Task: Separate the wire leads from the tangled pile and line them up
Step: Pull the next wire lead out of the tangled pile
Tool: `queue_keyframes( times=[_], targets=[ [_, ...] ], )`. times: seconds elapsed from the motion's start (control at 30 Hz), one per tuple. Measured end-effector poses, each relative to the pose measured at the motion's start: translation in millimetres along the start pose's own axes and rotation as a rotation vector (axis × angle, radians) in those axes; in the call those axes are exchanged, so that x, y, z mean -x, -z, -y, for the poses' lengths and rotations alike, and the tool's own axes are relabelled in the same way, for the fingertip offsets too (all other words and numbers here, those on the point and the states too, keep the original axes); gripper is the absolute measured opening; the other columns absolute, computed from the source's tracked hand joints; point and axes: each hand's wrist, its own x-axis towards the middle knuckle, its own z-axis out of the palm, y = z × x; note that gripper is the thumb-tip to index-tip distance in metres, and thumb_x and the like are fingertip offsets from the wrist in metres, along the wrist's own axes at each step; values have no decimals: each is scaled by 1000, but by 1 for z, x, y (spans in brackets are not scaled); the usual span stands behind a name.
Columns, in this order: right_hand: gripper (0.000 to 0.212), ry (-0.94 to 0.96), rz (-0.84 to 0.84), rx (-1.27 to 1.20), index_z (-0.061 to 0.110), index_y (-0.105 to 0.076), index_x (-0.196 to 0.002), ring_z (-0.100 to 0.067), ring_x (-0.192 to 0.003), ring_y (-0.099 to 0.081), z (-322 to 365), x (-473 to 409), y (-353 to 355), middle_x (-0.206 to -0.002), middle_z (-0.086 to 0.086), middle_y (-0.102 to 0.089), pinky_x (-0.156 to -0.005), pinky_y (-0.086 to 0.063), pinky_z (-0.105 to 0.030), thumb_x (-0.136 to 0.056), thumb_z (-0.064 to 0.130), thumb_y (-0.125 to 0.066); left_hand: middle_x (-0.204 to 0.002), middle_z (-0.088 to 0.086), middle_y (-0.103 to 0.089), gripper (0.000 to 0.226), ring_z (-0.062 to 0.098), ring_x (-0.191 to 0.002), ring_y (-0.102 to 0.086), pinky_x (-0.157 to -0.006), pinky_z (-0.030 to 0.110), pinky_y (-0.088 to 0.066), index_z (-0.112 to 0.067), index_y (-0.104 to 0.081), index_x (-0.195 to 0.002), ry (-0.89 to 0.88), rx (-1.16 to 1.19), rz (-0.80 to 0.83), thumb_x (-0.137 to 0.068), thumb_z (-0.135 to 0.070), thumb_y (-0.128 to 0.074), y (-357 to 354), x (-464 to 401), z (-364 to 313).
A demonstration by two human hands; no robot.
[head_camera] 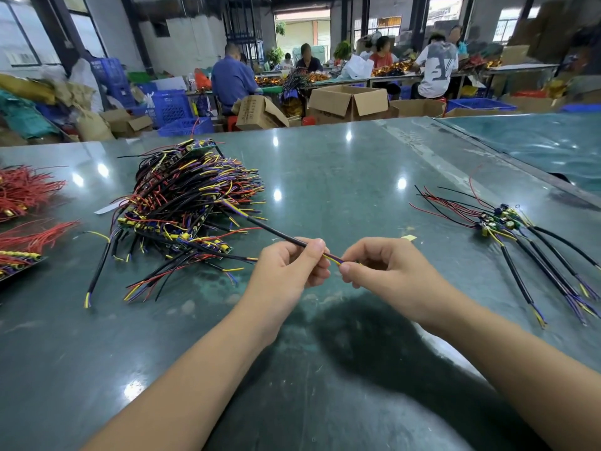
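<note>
Both hands [320, 263] pinching black lead [279, 234] over glossy green table [341, 177], tangled pile [188, 206] left, busy workshop behind.

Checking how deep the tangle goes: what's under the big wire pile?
Small circuit boards with yellow parts stick out at the bottom of the pile, resting on the green table. The wires cover whatever lies beneath its middle.

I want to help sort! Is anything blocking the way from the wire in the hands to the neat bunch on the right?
Nothing visible. The black cable is pinched by both hands; bare green table lies between them and the lined-up leads.
</note>
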Motion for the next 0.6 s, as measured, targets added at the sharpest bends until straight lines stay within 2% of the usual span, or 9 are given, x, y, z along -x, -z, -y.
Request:
queue_keyframes(
  times=[0.17, 0.3, 0.37, 0.47, 0.6],
  targets=[
    [19, -14, 8, 11, 20, -67, -70, -17, -65, -46, 0, 0, 2, -67, -5, -59, -63, -36, -34, -87, 10, -65, -64, -2, -67, 17, 7, -61, -60, -61, 17, -51, -15, -68, -74, -59, -91, 28, -89, -11, -62, 2, 1, -2],
    [11, -7, 60, 107, 17, -68, -78, -17, -66, -49, -3, -1, 1, -74, -15, -64, -66, -43, -38, -88, 15, -64, -59, -4, -65, 19, 4, -54, -57, -58, 16, -50, -13, -68, -73, 45, -45, 46, -91, -12, -60, 4, 1, -2],
    [10, 29, 88, 175, 20, -66, -81, -27, -65, -51, -4, -2, 1, -76, -18, -62, -67, -46, -41, -90, 20, -62, -59, -3, -64, 21, 4, -53, -55, -56, 15, -50, -11, -67, -73, 106, 14, 67, -91, -14, -59, 4, 1, -3],
    [11, 108, 88, 261, 24, -62, -81, -33, -68, -55, -4, -2, 1, -70, -11, -59, -63, -45, -38, -91, 22, -60, -59, -1, -63, 28, 4, -50, -55, -52, 15, -50, -11, -69, -64, 206, 153, 105, -89, -17, -58, 4, 0, -7],
    [19, 174, 77, 318, 26, -60, -75, -18, -64, -47, -3, -2, 4, -65, 1, -56, -63, -40, -30, -90, 15, -62, -61, 2, -65, 28, 6, -50, -60, -50, 16, -51, -11, -72, -58, 342, 266, 133, -82, -22, -63, 5, 2, -8]
  ],
)
